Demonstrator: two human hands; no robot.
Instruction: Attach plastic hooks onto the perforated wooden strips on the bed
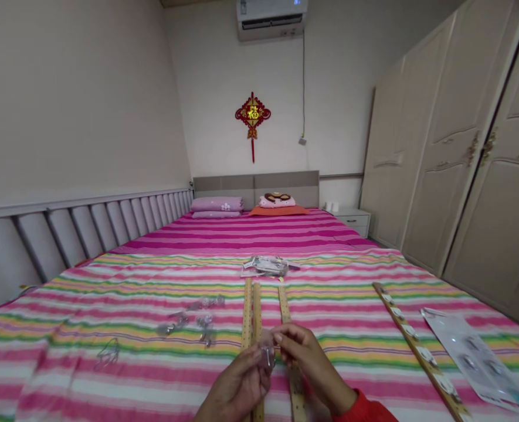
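- Left hand (241,381), at the bottom centre of the frame, has its grip pinching a small clear packet (267,354); the right hand (301,354), just beside it, pinches the packet's upper edge.
- The packet, near the lower centre, holds something small and shiny, too blurred to name.
- More clear packets (205,320) with shiny pieces inside lie scattered left of centre.
- At lower right, a clear package (479,357) holds several round pieces.
- Packaged things (268,266) lie heaped at the centre, their contents unclear.
- Two drilled wooden strips (247,310) lie side by side below the heap, a third strip (284,300) right of them; the hands cover parts of them.
- A brown strip (411,343) bearing white pieces slants toward the lower right, cut off by the bottom edge.
- A thin wire tangle (108,352) lies at lower left on the striped bed (145,293).
- A red sleeve (367,407) is cut off at the bottom.
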